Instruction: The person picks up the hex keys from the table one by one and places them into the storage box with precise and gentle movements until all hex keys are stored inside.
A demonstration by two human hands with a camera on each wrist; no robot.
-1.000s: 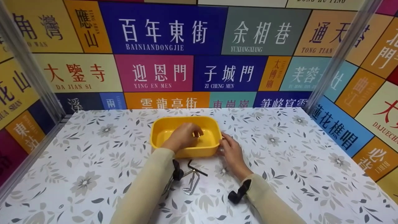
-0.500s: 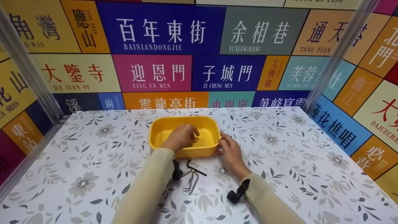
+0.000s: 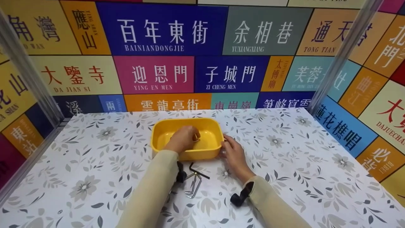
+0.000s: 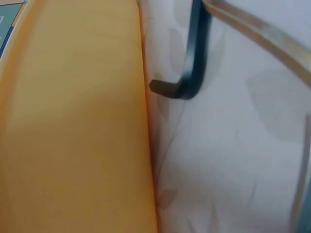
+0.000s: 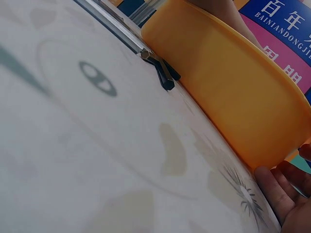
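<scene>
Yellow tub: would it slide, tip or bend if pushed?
Being wide and low, the yellow tub probably slides rather than tips. Its smooth, unsagging shape suggests stiff plastic, unlikely to bend. The right hand against its end may steady it.

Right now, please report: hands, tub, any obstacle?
Left hand inside upright yellow tub, grip unclear. Right hand touching tub's right end. Hex keys lie in front.

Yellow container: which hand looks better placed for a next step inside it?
Probably the left hand: it reaches over the near rim into the yellow container. The right hand is outside, fingers against the container's right end, seemingly better placed to steady it.
</scene>
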